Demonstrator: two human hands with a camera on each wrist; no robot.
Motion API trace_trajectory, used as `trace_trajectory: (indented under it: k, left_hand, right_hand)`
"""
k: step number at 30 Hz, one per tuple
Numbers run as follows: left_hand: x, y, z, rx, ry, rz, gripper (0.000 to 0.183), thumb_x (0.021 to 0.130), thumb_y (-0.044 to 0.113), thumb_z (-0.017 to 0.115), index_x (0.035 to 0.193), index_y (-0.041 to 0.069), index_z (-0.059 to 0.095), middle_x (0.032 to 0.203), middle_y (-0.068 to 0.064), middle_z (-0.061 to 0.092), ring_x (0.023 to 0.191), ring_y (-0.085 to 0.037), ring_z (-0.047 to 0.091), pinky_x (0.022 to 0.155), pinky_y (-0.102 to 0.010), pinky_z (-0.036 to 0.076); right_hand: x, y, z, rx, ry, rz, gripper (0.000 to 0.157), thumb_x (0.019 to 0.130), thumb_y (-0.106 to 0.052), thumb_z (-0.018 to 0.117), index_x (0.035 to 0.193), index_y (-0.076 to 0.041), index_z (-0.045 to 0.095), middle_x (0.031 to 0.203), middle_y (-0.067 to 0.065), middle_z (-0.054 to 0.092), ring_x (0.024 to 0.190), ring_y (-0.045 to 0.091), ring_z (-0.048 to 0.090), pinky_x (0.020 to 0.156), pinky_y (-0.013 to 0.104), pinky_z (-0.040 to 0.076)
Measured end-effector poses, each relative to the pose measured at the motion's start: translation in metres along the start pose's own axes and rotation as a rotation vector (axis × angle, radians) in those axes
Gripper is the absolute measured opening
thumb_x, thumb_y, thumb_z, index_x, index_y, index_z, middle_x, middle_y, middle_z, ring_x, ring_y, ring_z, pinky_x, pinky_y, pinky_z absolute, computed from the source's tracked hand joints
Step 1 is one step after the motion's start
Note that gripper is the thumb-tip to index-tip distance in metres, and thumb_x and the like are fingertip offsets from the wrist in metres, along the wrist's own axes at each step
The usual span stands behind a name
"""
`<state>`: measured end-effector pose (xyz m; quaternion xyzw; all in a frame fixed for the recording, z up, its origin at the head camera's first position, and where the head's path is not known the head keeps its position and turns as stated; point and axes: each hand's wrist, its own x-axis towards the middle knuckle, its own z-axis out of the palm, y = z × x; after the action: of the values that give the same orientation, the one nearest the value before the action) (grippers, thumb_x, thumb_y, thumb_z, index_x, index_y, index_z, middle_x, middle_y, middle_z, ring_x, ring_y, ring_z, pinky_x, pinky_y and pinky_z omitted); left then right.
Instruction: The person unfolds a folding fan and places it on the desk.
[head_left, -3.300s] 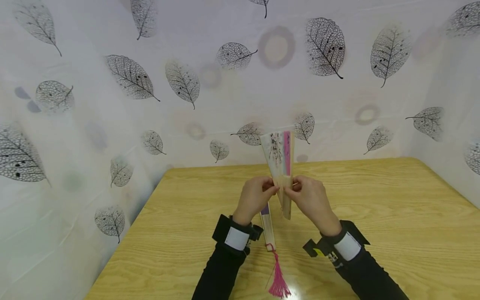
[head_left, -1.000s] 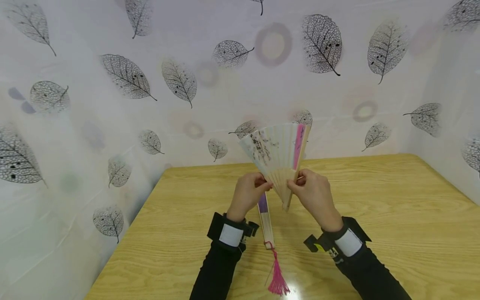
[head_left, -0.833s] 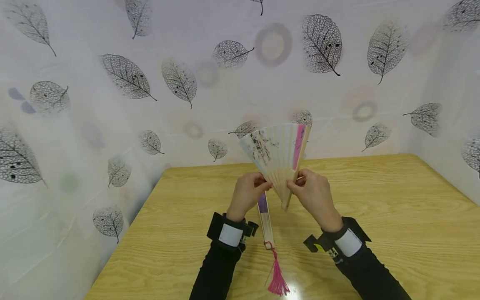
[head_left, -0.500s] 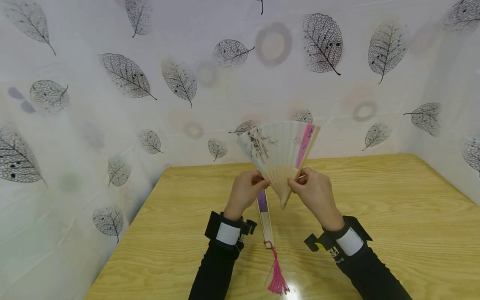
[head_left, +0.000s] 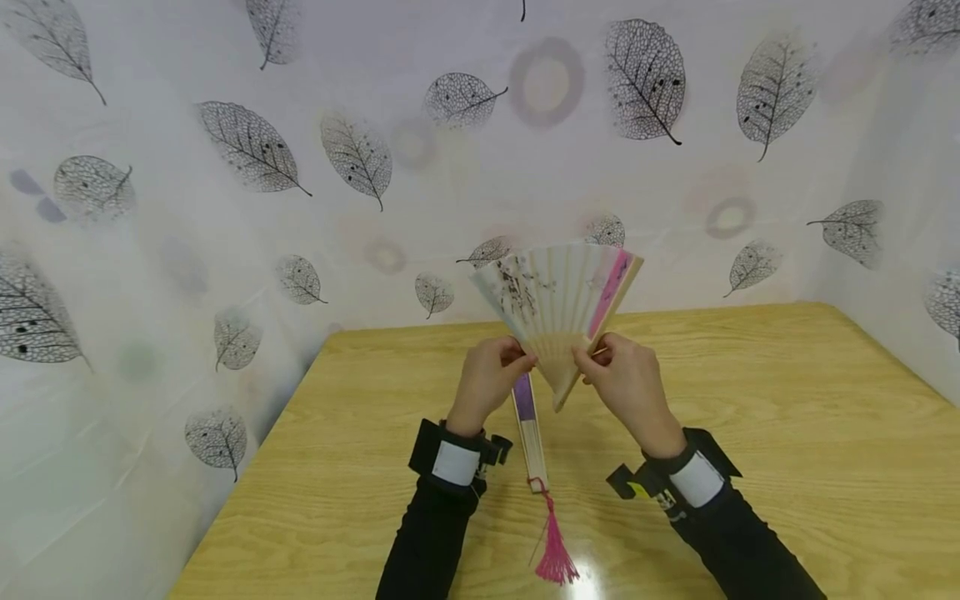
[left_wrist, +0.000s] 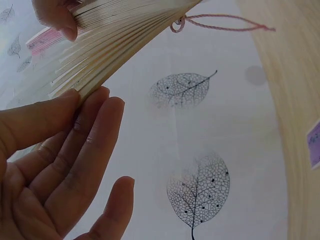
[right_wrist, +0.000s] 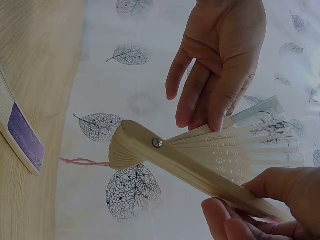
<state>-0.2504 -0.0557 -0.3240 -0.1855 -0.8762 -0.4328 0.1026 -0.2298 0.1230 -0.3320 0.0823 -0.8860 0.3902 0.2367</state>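
Note:
Between both hands a folding fan (head_left: 558, 292) is held up, partly spread, its pale leaf printed with dark branches and a pink band at the right. My left hand (head_left: 489, 377) pinches its left outer rib between thumb and fingers. On the other side, my right hand (head_left: 626, 385) grips the thick right guard stick. The right wrist view shows the rivet end of the fan (right_wrist: 150, 142) with a red cord loop. Below the hands, a second folding fan (head_left: 531, 442), closed, with a purple section, lies on the table; its upper end is hidden behind the left hand.
A pink tassel (head_left: 555, 550) hangs off the closed fan and lies toward the near edge of the wooden table (head_left: 750, 417). Behind and to the sides stands a pale curtain (head_left: 465, 192) printed with leaves.
The held fan has gone from nearly folded to widely spread. My left hand has shifted left, and the fan's right guard has swung right. The closed fan stays in place.

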Motion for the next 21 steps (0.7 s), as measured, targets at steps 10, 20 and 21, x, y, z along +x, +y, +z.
trace_trajectory:
  k: [10, 20, 21]
  left_hand:
    - [0.0004, -0.0004, 0.0001, 0.000, 0.015, -0.005, 0.019, 0.083, 0.020, 0.059, 0.088, 0.003, 0.066, 0.084, -0.009, 0.069, 0.073, -0.012, 0.061, 0.067, -0.031, 0.052]
    - [-0.0007, -0.0005, -0.0011, 0.003, 0.020, -0.003, 0.019, 0.083, 0.021, 0.059, 0.087, 0.004, 0.067, 0.083, -0.009, 0.069, 0.074, -0.013, 0.061, 0.068, -0.032, 0.052]
    - [-0.0008, -0.0009, -0.0013, 0.001, 0.020, 0.000, 0.019, 0.083, 0.021, 0.059, 0.087, 0.004, 0.067, 0.083, -0.009, 0.069, 0.073, -0.013, 0.060, 0.068, -0.032, 0.052]
  right_hand:
    - [0.0007, 0.0008, -0.0051, -0.018, 0.012, 0.008, 0.026, 0.080, -0.023, 0.060, 0.072, 0.001, 0.061, 0.060, 0.011, 0.064, 0.049, 0.012, 0.056, 0.039, 0.029, 0.038]
    - [0.0008, 0.0019, -0.0057, -0.023, -0.011, 0.006, 0.027, 0.081, -0.025, 0.059, 0.070, 0.000, 0.062, 0.056, 0.008, 0.063, 0.047, 0.009, 0.053, 0.039, 0.029, 0.037]
    - [0.0009, 0.0022, -0.0059, -0.023, -0.013, 0.003, 0.028, 0.081, -0.026, 0.059, 0.070, 0.000, 0.062, 0.056, 0.008, 0.063, 0.048, 0.009, 0.054, 0.039, 0.029, 0.038]
